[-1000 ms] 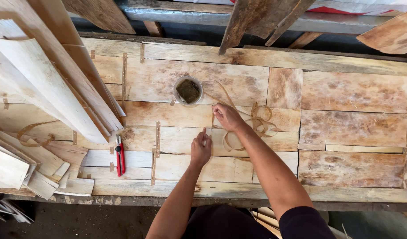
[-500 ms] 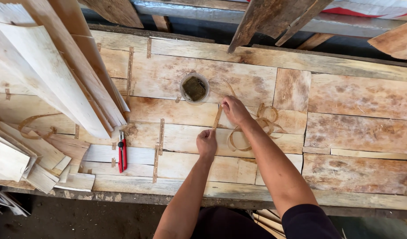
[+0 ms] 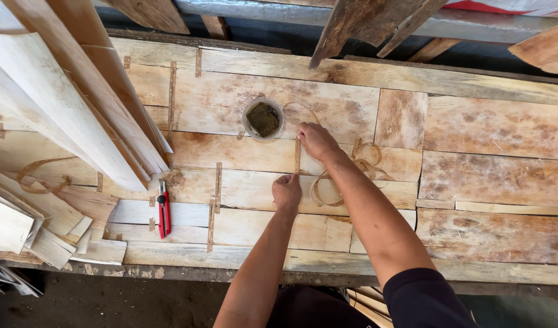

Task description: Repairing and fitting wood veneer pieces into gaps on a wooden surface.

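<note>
Head view. Item: narrow tape strip [image 3: 297, 157], tan, lying flat on the veneer sheets [image 3: 242, 109] covering the table [image 3: 327, 267], running near to far across a seam at centre. Left hand [image 3: 287, 191]: fingers curled, fingertips pinching or pressing the strip's near end. Right hand [image 3: 316, 140]: closed over its far end, pressing down. Handling, judged: very light, thin, limp, easily torn or creased; best taken at the ends and kept taut. Adjacent: small round cup [image 3: 264, 119] just far-left of the right hand; loose tape curls [image 3: 352, 170] to the right; red utility knife [image 3: 163, 209] to the left.
</note>
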